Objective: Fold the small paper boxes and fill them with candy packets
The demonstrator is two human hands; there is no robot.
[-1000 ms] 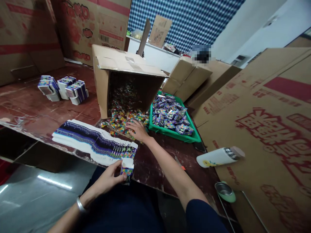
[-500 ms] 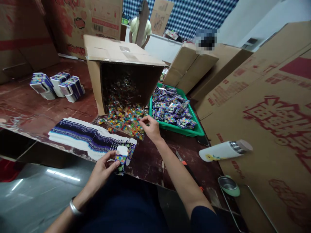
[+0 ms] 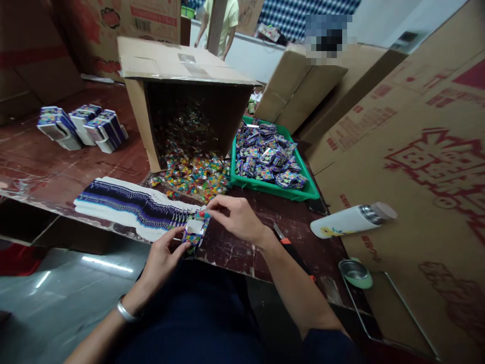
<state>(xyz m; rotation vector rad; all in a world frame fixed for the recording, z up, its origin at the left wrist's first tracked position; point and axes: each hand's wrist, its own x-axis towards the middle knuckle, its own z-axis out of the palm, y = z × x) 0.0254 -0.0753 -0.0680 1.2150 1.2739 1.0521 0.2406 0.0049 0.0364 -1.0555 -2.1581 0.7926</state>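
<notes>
My left hand [image 3: 165, 257] is closed around a small printed candy box [image 3: 194, 237], its white top flap raised, at the table's front edge. Just above that box my right hand [image 3: 237, 218] pinches a small clear packet of candies [image 3: 203, 214], with red and blue pieces showing. Behind both hands, a heap of candy packets [image 3: 197, 174] spills from a cardboard carton [image 3: 132, 114] lying on its side. A row of flat, overlapping box blanks [image 3: 125, 205] stretches to the left of my left hand.
A green tray [image 3: 273, 190] of purple packets stands right of the carton. Assembled boxes [image 3: 104, 129] sit at the left. A utility knife [image 3: 290, 247], a white bottle [image 3: 344, 221] and a metal cup [image 3: 355, 273] are on the right. A person [image 3: 229, 23] stands at the back.
My right hand has moved from the candy heap toward me, now with a packet in its fingers above the box. My left hand still holds the box. The view has shifted slightly.
</notes>
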